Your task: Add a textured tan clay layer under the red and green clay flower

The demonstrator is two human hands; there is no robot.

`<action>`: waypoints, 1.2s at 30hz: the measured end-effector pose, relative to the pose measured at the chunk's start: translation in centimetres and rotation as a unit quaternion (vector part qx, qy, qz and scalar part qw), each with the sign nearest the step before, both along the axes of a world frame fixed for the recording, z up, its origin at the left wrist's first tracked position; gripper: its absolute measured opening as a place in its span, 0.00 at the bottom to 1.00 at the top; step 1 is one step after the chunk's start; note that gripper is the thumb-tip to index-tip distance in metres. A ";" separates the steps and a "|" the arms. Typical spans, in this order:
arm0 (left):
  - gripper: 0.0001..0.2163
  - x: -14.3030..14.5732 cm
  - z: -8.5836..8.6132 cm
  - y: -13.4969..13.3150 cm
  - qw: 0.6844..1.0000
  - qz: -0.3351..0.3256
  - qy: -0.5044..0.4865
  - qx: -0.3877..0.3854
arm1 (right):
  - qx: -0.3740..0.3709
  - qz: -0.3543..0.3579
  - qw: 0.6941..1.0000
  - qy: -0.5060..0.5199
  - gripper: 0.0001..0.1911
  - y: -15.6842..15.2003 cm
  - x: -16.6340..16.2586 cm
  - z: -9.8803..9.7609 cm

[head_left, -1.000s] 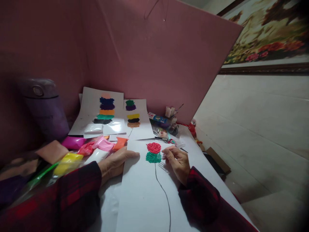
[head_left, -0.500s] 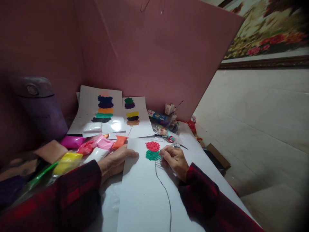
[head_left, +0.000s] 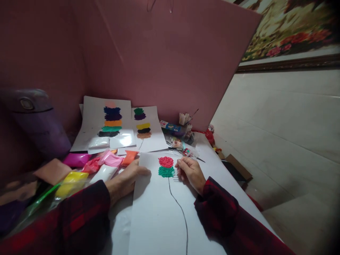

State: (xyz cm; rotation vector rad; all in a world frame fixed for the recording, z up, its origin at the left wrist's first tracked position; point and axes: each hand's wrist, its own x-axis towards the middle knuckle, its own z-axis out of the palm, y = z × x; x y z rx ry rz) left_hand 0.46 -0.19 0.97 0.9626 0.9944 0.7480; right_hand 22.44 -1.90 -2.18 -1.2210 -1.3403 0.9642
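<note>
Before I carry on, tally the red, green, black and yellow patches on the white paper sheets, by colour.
Red patch: 1
Green patches: 3
Black patches: 2
Yellow patch: 1
Total: 7

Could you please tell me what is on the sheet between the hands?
Red clay, green clay and a black line, with a clear toothed tool at the green's edge. The sheet beneath the left hand and right hand is hidden.

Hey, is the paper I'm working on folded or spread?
Spread: the paper lies open, no fold showing, with your left hand at its edge.
</note>
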 end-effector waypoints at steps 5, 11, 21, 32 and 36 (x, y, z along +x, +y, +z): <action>0.19 0.0 -0.9 0.1 0.991 0.030 0.025 0.124 | 0.001 0.024 0.999 0.032 0.17 0.3 0.0 -0.2; 0.24 0.5 -1.3 0.5 0.910 0.099 0.260 0.308 | -0.006 0.025 0.999 0.034 0.18 0.4 0.0 -0.4; 0.29 0.4 -1.8 0.8 0.881 0.092 0.315 0.342 | 0.053 0.025 0.998 -0.010 0.16 0.4 -0.4 -0.5; 0.28 0.4 -2.3 0.9 0.875 0.087 0.316 0.358 | 0.150 -0.002 0.987 -0.064 0.09 0.6 -0.9 -0.1; 0.28 0.4 -2.5 1.0 0.870 0.083 0.318 0.368 | 0.134 0.020 0.989 -0.065 0.11 0.4 -0.9 -0.2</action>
